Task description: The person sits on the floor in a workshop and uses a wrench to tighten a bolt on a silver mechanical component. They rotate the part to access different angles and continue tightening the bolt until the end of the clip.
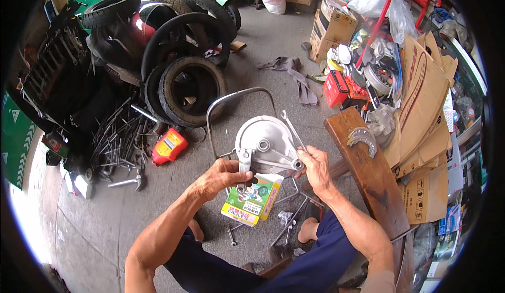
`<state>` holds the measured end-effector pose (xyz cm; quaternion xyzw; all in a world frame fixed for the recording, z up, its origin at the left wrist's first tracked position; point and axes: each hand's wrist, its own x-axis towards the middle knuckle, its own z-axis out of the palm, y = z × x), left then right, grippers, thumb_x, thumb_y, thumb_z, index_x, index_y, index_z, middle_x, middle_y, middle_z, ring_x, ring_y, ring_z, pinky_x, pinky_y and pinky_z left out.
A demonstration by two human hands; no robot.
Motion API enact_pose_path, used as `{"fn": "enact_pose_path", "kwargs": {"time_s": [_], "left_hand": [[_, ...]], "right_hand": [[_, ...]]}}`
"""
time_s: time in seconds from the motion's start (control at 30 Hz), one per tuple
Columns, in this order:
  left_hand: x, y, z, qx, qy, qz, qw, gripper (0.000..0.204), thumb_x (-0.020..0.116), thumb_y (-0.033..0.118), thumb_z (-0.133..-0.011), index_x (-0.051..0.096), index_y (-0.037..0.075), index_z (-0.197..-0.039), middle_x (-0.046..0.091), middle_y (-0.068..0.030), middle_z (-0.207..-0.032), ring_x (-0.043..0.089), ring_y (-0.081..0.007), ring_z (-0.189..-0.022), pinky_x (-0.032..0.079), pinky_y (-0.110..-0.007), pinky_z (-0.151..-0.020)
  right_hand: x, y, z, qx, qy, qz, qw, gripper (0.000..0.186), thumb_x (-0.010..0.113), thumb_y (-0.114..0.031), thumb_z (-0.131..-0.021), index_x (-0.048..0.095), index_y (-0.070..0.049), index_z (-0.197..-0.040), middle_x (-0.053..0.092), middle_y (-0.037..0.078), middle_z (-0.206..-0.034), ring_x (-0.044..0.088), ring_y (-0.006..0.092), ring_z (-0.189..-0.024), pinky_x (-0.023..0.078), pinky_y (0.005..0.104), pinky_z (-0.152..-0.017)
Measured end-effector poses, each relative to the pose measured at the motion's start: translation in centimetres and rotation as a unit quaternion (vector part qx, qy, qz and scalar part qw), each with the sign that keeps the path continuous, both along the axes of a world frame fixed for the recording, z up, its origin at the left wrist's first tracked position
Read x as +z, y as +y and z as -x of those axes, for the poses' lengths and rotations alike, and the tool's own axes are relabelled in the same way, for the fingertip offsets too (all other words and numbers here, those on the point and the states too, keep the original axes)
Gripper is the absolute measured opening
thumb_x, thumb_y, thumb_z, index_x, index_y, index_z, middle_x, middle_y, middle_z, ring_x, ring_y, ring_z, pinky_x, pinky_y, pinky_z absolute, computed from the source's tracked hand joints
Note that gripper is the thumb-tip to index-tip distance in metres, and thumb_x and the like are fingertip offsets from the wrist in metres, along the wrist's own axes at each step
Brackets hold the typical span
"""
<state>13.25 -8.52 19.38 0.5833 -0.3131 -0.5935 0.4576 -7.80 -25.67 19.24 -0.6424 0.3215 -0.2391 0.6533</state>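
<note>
A round silver brake plate is held up in front of me, above a metal-framed stool. My left hand is closed on the brake arm at the plate's near left, thumb laid across it. At the plate's right edge, my right hand grips a wrench whose open jaw points up and away; its fingers also reach the plate's protruding lug. Part of the wrench and the fingers under the plate are hidden. Below the plate lies a yellow and green box.
A curved brake shoe rests on a wooden bench to the right, beside flattened cardboard. Tyres are heaped at the far left. Scattered tools, a hammer and a red-yellow bottle lie on the left floor.
</note>
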Motion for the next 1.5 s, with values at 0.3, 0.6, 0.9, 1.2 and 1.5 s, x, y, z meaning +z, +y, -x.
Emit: {"fn": "enact_pose_path", "kwargs": {"time_s": [0.3,0.6,0.9,1.2,1.5], "left_hand": [[0.0,-0.1,0.5,0.021,-0.076,0.070,0.994,0.028,0.071,0.019,-0.088,0.069,-0.001,-0.108,0.072,-0.0062,-0.090,0.064,-0.0109,-0.078,0.052,-0.030,-0.074],[1.4,-0.8,3.7,-0.052,-0.490,0.301,0.816,0.013,0.069,0.005,-0.077,0.060,0.001,-0.086,0.060,-0.0134,-0.074,0.062,-0.0340,-0.076,0.051,-0.042,-0.069],[1.0,-1.5,3.2,-0.025,-0.624,0.403,0.670,0.041,0.065,0.007,-0.064,0.064,0.001,-0.105,0.066,-0.0132,-0.113,0.062,-0.0289,-0.111,0.046,-0.047,-0.102],[0.0,-1.5,3.0,-0.017,-0.602,0.362,0.712,0.047,0.069,0.007,-0.065,0.065,0.004,-0.113,0.065,-0.0117,-0.120,0.056,-0.0295,-0.121,0.038,-0.051,-0.108],[0.9,-1.7,2.5,0.036,-0.627,0.346,0.697,0.044,0.073,0.020,-0.073,0.067,0.007,-0.114,0.061,-0.0124,-0.130,0.047,-0.0332,-0.133,0.033,-0.052,-0.109]], "right_hand": [[-0.2,-0.2,-0.4,-0.044,-0.029,-0.214,0.975,0.025,0.048,-0.017,-0.097,0.059,0.002,-0.109,0.066,0.011,-0.093,0.068,0.0213,-0.082,0.060,0.0362,-0.064],[-1.4,-2.1,0.7,-0.023,-0.270,-0.361,0.892,0.031,0.044,-0.024,-0.098,0.057,0.001,-0.111,0.064,0.013,-0.108,0.061,0.0224,-0.099,0.054,0.0405,-0.092],[4.5,-0.2,0.6,-0.027,-0.248,-0.283,0.926,0.032,0.047,-0.025,-0.096,0.059,0.001,-0.112,0.053,0.014,-0.134,0.050,0.0279,-0.127,0.046,0.0453,-0.105],[3.2,0.6,0.7,-0.024,-0.283,-0.347,0.894,0.035,0.043,-0.026,-0.098,0.057,0.003,-0.114,0.057,0.015,-0.129,0.051,0.0319,-0.126,0.047,0.0484,-0.102],[3.3,0.5,0.3,-0.011,-0.317,-0.351,0.881,0.032,0.041,-0.023,-0.099,0.059,0.002,-0.105,0.052,0.015,-0.134,0.051,0.0345,-0.126,0.044,0.0510,-0.105]]}}
